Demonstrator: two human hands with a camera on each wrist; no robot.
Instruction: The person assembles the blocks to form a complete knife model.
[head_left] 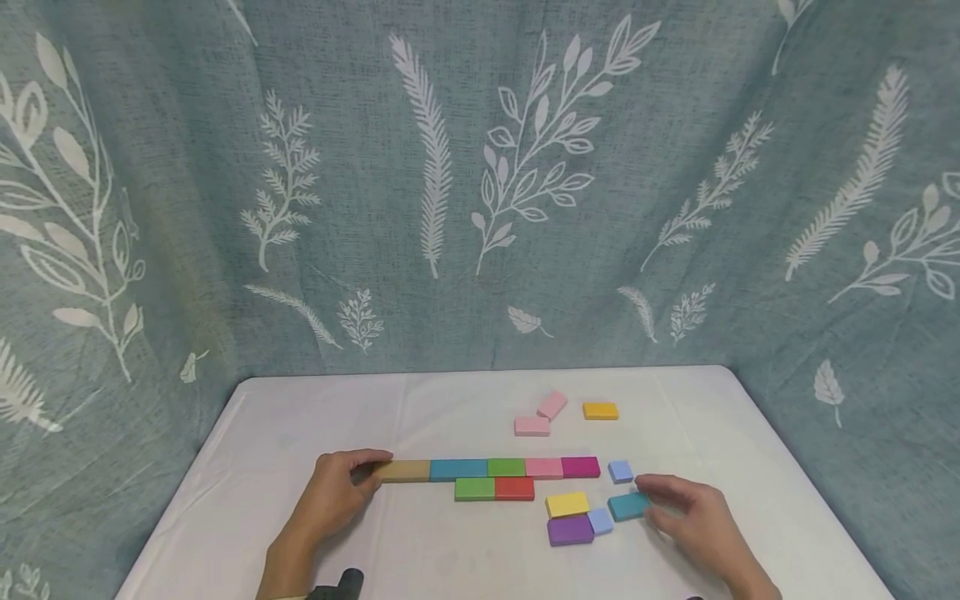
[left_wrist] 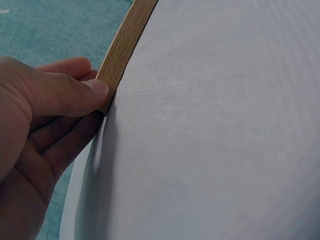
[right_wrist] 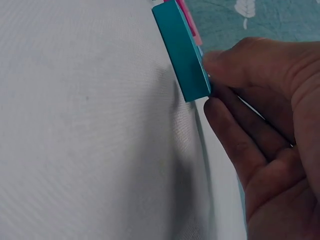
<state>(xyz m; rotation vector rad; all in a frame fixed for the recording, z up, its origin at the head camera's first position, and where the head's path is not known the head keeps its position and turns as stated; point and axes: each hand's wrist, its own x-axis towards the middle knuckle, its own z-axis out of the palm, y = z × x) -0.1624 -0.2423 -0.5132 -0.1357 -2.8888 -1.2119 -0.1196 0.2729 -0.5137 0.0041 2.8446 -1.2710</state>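
My left hand [head_left: 341, 492] pinches the left end of a wood-coloured block [head_left: 405, 472], with the thumb on its near side. This block begins a straight row with a blue block [head_left: 459, 470], a green block [head_left: 506, 467], a pink block [head_left: 543, 468] and a magenta block [head_left: 581, 467]. Under the row, touching it, lie a second green block [head_left: 475, 490] and a red block [head_left: 514, 489]. At the right, my right hand [head_left: 697, 521] holds the right end of a teal block [right_wrist: 180, 50] between thumb and fingers, partly hidden in the right wrist view.
A yellow block [head_left: 567, 504], a purple block [head_left: 570, 531] and a small light-blue block [head_left: 601, 522] cluster left of the teal one. Another light-blue block [head_left: 620, 472] sits beyond it. Farther back lie two pink blocks [head_left: 532, 427] and an orange block [head_left: 600, 411]. A patterned curtain [head_left: 465, 208] surrounds the white table [head_left: 247, 450].
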